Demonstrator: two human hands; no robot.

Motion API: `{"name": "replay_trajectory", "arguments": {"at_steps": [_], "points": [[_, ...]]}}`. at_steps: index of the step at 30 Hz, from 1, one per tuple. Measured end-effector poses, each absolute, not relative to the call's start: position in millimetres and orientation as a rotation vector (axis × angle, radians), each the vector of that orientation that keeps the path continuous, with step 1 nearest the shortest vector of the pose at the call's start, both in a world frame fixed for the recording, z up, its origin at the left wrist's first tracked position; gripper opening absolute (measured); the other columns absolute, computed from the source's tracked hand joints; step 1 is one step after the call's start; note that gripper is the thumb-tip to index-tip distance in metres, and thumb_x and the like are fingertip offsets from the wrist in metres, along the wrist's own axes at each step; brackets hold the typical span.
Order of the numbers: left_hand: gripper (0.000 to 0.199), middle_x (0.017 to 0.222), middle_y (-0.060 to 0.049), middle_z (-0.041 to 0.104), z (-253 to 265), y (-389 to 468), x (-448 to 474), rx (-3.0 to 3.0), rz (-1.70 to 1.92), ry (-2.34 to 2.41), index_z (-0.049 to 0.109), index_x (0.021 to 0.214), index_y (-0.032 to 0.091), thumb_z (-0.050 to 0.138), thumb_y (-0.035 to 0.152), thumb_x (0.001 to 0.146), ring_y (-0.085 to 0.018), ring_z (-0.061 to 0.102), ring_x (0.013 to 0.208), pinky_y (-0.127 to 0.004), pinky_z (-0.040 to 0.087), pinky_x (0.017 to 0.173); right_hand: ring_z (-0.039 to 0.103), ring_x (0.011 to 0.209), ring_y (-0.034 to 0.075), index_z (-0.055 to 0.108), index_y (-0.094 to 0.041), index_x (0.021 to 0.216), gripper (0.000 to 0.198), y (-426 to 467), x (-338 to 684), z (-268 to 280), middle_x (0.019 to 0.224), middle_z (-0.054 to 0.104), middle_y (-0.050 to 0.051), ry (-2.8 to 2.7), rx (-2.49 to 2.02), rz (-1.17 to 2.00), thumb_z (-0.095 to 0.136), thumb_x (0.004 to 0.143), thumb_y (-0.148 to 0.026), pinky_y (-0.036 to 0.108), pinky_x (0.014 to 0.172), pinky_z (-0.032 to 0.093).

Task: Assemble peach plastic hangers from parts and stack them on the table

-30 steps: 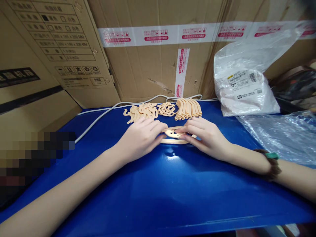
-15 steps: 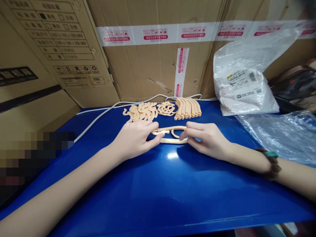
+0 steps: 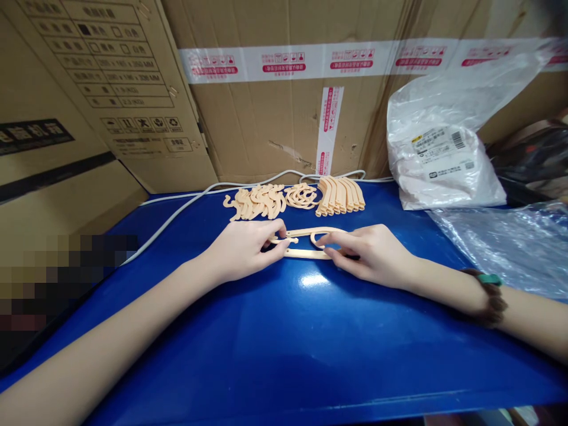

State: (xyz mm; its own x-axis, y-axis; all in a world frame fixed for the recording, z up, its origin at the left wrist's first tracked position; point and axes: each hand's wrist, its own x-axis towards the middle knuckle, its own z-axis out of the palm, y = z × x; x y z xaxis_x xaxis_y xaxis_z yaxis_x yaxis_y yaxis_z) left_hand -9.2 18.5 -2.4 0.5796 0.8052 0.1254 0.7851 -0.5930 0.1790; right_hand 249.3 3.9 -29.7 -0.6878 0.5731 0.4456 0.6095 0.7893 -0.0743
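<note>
The blue table (image 3: pixel 284 349) is smooth and glossy, a white glare spot (image 3: pixel 314 279) shining just in front of the two hands, which are apart from each other: the left hand (image 3: pixel 242 249) pinches a cream hook (image 3: pixel 287 240) between thumb and finger, and the right hand (image 3: pixel 375 254) has its fingertips on a thin ring (image 3: pixel 313 238), though whether it grips firmly I cannot tell. Two bars (image 3: pixel 306 254) lie on the table, one beyond the hook and ring, one nearer the person. Farther back sit a heap of hooks (image 3: pixel 260 202), a tangle of rings (image 3: pixel 302 196) and a row of curved bars (image 3: pixel 341 196). Behind them a white cable (image 3: pixel 171 222) runs along the foot of a taped carton (image 3: pixel 257 127); a printed box (image 3: pixel 128 89) stands at left. At right, a labelled white bag (image 3: pixel 448 177) leans upright, with crinkled clear plastic (image 3: pixel 510 242) spread before it
</note>
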Motion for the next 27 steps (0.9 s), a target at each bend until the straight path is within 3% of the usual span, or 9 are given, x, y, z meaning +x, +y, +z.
{"name": "replay_trajectory", "arguments": {"at_steps": [3, 6, 13, 18, 22, 27], "points": [[0.030, 0.076, 0.002, 0.069, -2.2, 18.5, -9.9, 2.718, 0.334, 1.346, 0.060, 0.095, 0.022, 0.041, 0.046, 0.092, -0.016, 0.062, 0.066, -0.025, 0.033, 0.057, 0.066, 0.069, 0.012, 0.068, -0.018, 0.102, 0.023, 4.8, 247.4, -29.5, 0.087, 0.073, 0.003, -2.550, -0.833, -0.044, 0.053, 0.095, -0.034, 0.023, 0.061, 0.043], [0.031, 0.074, 0.002, 0.068, -2.6, 19.1, -9.6, 2.678, 0.365, 1.357, 0.059, 0.098, 0.022, 0.041, 0.047, 0.092, -0.016, 0.060, 0.065, -0.026, 0.034, 0.059, 0.065, 0.082, 0.016, 0.068, -0.017, 0.099, 0.027, 6.7, 246.8, -28.7, 0.092, 0.069, 0.006, -2.603, -0.805, -0.046, 0.053, 0.096, -0.039, 0.026, 0.070, 0.046], [0.047, 0.069, 0.003, 0.062, -7.7, 22.5, -10.7, 2.511, 0.387, 1.396, 0.055, 0.127, 0.020, 0.036, 0.049, 0.096, -0.016, 0.058, 0.066, -0.026, 0.037, 0.060, 0.057, 0.081, 0.017, 0.063, -0.015, 0.089, 0.022, 7.4, 245.5, -25.5, 0.091, 0.065, 0.006, -2.654, -0.735, -0.089, 0.048, 0.097, -0.028, 0.030, 0.075, 0.043], [0.047, 0.059, 0.005, 0.055, -7.9, 22.1, -11.1, 2.505, 0.419, 1.358, 0.060, 0.125, 0.022, 0.035, 0.050, 0.096, -0.014, 0.051, 0.056, -0.025, 0.034, 0.057, 0.058, 0.077, 0.016, 0.061, -0.015, 0.089, 0.024, 6.9, 243.6, -24.5, 0.085, 0.065, 0.006, -2.666, -0.667, -0.265, 0.042, 0.099, -0.025, 0.030, 0.072, 0.041], [0.043, 0.068, 0.004, 0.061, -8.2, 19.7, -9.1, 2.465, 0.430, 1.294, 0.060, 0.123, 0.023, 0.037, 0.048, 0.097, -0.014, 0.054, 0.061, -0.025, 0.036, 0.059, 0.058, 0.074, 0.017, 0.059, -0.015, 0.088, 0.026, 5.7, 242.5, -24.6, 0.082, 0.064, 0.006, -2.666, -0.672, -0.322, 0.039, 0.100, -0.026, 0.029, 0.070, 0.043], [0.046, 0.097, -0.003, 0.068, -11.9, 19.4, -6.5, 2.271, 0.590, 1.170, 0.057, 0.129, 0.021, 0.039, 0.049, 0.096, -0.017, 0.058, 0.083, -0.029, 0.043, 0.072, 0.061, 0.073, 0.016, 0.059, -0.014, 0.092, 0.024, 2.1, 242.9, -25.0, 0.083, 0.067, 0.007, -2.610, -0.672, -0.265, 0.040, 0.101, -0.027, 0.028, 0.069, 0.047]]}}
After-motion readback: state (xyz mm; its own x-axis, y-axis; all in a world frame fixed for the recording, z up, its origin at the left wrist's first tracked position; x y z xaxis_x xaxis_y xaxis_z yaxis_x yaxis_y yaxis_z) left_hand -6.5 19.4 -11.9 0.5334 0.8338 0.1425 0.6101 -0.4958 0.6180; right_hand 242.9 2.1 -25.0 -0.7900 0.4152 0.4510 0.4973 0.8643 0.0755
